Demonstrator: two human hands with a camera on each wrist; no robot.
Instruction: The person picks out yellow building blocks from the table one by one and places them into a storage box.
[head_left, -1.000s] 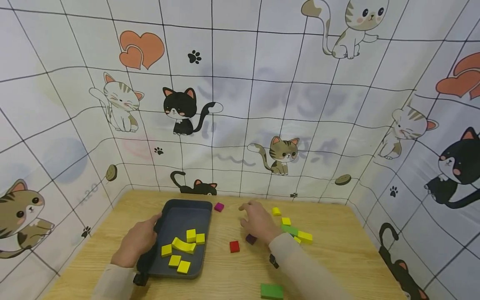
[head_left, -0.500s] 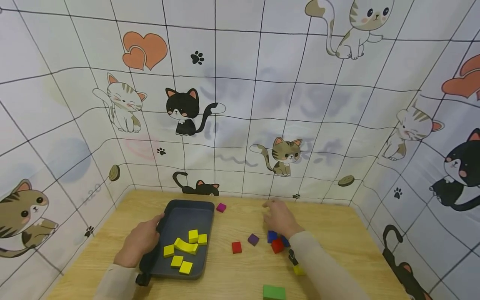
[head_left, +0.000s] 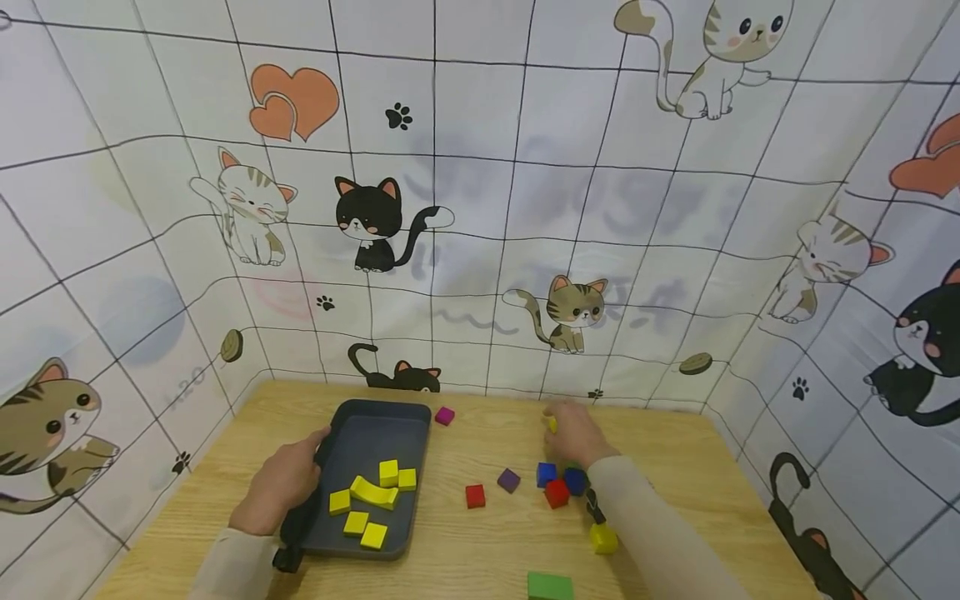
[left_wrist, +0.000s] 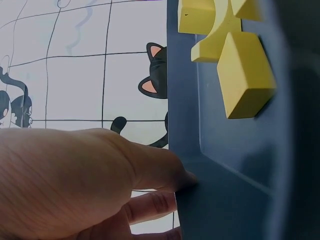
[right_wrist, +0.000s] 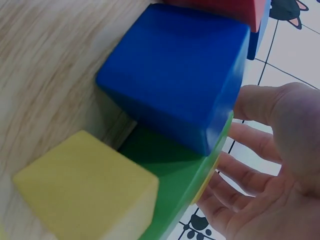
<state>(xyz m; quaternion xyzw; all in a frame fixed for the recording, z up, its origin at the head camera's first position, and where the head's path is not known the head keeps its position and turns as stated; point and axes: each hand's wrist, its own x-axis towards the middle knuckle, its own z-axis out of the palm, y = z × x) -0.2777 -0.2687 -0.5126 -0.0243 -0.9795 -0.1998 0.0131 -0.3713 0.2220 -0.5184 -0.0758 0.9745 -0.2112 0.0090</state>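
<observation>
A dark grey rectangular tray (head_left: 345,429) stands at the left of the table with several yellow blocks (head_left: 375,493) in it, one an arched piece. My left hand (head_left: 279,485) holds its left rim; in the left wrist view the thumb lies over the rim (left_wrist: 182,115) and the fingers outside. My right hand (head_left: 576,435) is low at the table's far side, fingers around a small yellow block (head_left: 552,424) that shows beside them. Its fingertips are hidden behind a blue cube (right_wrist: 175,75) and a green block (right_wrist: 165,175) in the right wrist view, so contact is unclear.
Between tray and right arm lie red cubes (head_left: 476,497), a purple cube (head_left: 508,480) and blue cubes (head_left: 547,475). A magenta cube (head_left: 445,416) sits near the tray's far right corner. A yellow block (head_left: 603,539) touches the right sleeve's edge. A green block (head_left: 550,586) is at the front.
My right hand has moved right and down to the small yellow block, uncovering red and blue cubes. The left hand keeps its hold on the tray. The head view has shifted slightly.
</observation>
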